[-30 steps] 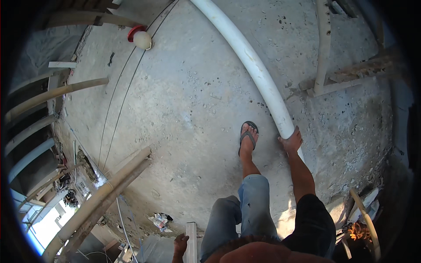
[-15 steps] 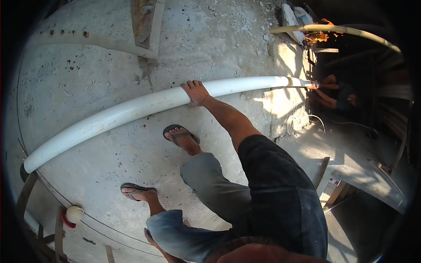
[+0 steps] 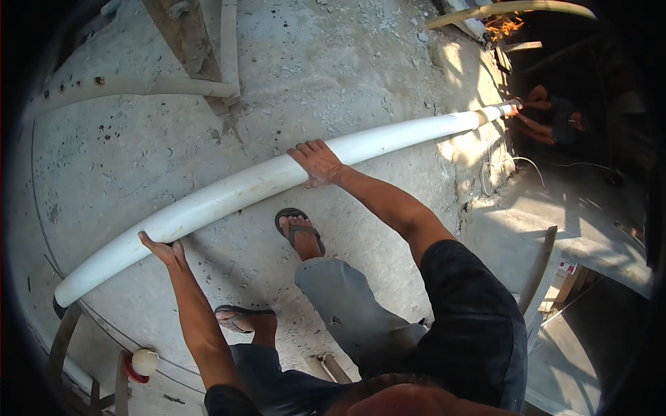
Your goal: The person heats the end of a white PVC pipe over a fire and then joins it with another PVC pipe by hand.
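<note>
A long, thick white pipe [image 3: 236, 191] runs from the lower left to the upper right, bowed by the lens. My right hand [image 3: 318, 163] is wrapped over the top of its middle. Further left, my left hand [image 3: 163, 248] grips the pipe from its near side, thumb up against it and fingers partly hidden underneath. The pipe's left end has a dark rim [image 3: 60, 307]. At the narrower far-right end, a co-worker's hands [image 3: 514, 108] hold the pipe in the shade.
Flames [image 3: 503, 26] burn below a yellowish curved pole [image 3: 510, 8] at the upper right. A wooden post [image 3: 186, 35] and another pale pipe [image 3: 163, 86] lie upper left. Thin cords [image 3: 111, 324] and a white round thing on a red base [image 3: 144, 362] are lower left.
My left hand has come up from beside my leg and taken hold of the pipe. My right hand stays on it. The view has shifted, and the pipe lies more slanted in it.
</note>
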Tool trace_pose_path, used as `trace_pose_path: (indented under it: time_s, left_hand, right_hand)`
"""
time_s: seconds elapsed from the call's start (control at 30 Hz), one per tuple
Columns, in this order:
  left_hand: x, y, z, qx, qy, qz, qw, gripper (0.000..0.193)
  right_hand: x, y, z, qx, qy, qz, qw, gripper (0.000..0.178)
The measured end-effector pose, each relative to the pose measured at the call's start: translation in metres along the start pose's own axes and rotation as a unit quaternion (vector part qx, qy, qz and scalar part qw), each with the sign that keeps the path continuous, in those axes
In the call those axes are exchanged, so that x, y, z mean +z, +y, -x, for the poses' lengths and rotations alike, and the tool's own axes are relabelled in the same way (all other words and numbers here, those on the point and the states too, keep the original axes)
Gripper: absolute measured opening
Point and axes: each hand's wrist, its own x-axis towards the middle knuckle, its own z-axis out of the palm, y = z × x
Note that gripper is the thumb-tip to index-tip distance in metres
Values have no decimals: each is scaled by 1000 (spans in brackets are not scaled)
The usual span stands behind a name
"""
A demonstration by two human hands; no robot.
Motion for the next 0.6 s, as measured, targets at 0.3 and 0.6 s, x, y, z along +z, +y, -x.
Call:
trace_pose_path:
  time_s: [0.3,0.6]
  left_hand:
    - [-22,134,-102,101,125,133,978,82]
    - [-115,198,-119,145,-5,225,964,85]
  right_hand:
    - [-67,-167,-112,-22,-13,-43,999,92]
    - [-94,-353,-201,-89,-37,-16,995,82]
